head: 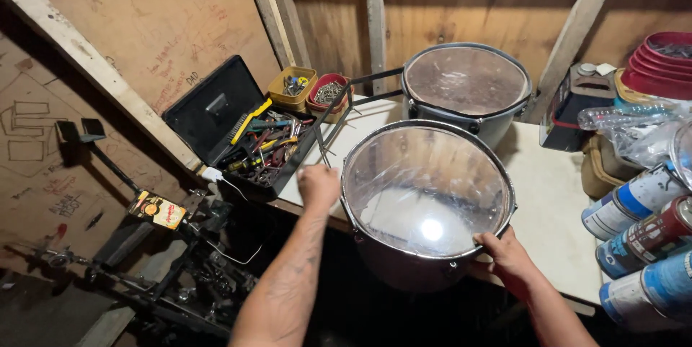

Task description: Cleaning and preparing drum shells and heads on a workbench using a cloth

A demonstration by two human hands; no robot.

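A grey drum with a clear head [425,188] sits tilted at the front edge of a white workbench [548,203]. My right hand [504,253] grips its lower right rim. My left hand [318,185] is closed in a fist just left of the drum, against a thin black metal bracket [331,127] that runs up from the drum's left side. I cannot tell whether the fingers hold the bracket or a small tool. A second drum [465,84] of the same kind stands behind the first one.
An open black toolbox [245,134] full of hand tools lies left of the drums, with a yellow tub [292,87] and a red tub [328,92] of hardware behind it. Spray and paint cans [641,246] lie stacked at the right. A drum pedal [144,210] stands below left.
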